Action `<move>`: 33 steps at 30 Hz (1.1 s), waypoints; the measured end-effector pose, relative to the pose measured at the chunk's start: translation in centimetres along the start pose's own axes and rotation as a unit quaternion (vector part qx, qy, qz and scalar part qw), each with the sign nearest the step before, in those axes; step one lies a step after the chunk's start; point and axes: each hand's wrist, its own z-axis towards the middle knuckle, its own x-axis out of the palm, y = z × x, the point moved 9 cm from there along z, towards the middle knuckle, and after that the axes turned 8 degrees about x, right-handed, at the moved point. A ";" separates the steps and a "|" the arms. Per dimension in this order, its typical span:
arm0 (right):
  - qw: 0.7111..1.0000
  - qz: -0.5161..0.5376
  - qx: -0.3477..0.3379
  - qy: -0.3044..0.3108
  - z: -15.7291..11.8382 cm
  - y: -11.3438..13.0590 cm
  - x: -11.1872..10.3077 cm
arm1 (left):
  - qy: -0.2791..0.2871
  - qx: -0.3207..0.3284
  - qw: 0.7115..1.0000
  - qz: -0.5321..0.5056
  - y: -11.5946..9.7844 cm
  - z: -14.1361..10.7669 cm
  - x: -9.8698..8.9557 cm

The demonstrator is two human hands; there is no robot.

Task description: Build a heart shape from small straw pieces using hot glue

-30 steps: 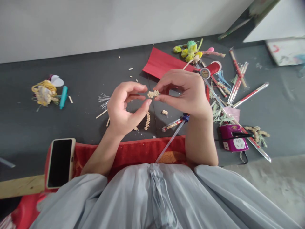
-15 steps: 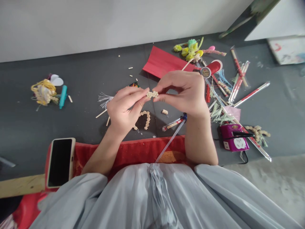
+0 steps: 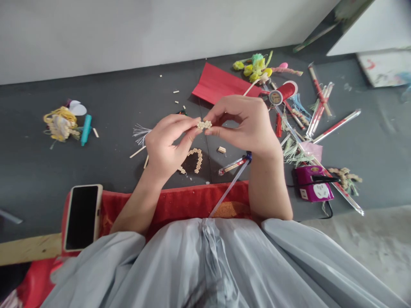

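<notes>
Above a dark table [image 3: 112, 107], my left hand [image 3: 165, 143] and right hand [image 3: 250, 122] pinch a pale clustered piece [image 3: 204, 124] — nearby, a red thread spool [image 3: 287, 91] bears a label [image 3: 275, 97] too small to read.

We lose part of the curved strip [image 3: 199, 161] behind the left hand [image 3: 167, 140]. The joins in the pale cluster [image 3: 204, 125] are too small for us to tell.
</notes>
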 end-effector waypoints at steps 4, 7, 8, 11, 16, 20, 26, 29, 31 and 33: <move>0.998 -0.020 0.023 0.050 -0.1 0.4 0.6 | 0.055 -0.024 0.998 0.001 -0.2 0.1 0.0; 0.992 -0.072 0.028 0.095 -0.3 1.0 1.4 | 0.127 -0.054 0.990 0.029 -0.4 -0.5 0.0; 0.989 -0.098 0.028 0.109 -0.5 1.2 1.8 | 0.151 -0.063 0.986 0.037 -0.4 -0.9 -0.1; 0.978 -0.161 0.037 0.127 -1.9 1.1 3.1 | 0.202 -0.090 0.974 0.050 -0.4 -2.8 -0.7; 0.979 -0.156 0.101 0.088 -6.6 -1.0 6.0 | 0.241 -0.134 0.960 0.053 0.7 -7.0 -1.6; 0.970 -0.187 0.149 0.046 -10.3 -3.0 8.7 | 0.286 -0.135 0.947 0.062 1.4 -9.6 -0.7; 0.950 -0.270 0.150 -0.042 -12.3 -3.4 10.7 | 0.308 -0.130 0.940 0.069 1.9 -11.4 0.3; 0.945 -0.290 0.135 -0.062 -12.7 -3.4 11.2 | 0.315 -0.140 0.936 0.071 2.4 -12.3 0.3; 0.947 -0.290 0.115 -0.077 -12.9 -3.3 11.3 | 0.328 -0.148 0.930 0.076 2.9 -13.0 0.4; 0.948 -0.289 0.105 -0.085 -13.1 -3.3 11.4 | 0.333 -0.155 0.927 0.075 3.3 -13.4 0.4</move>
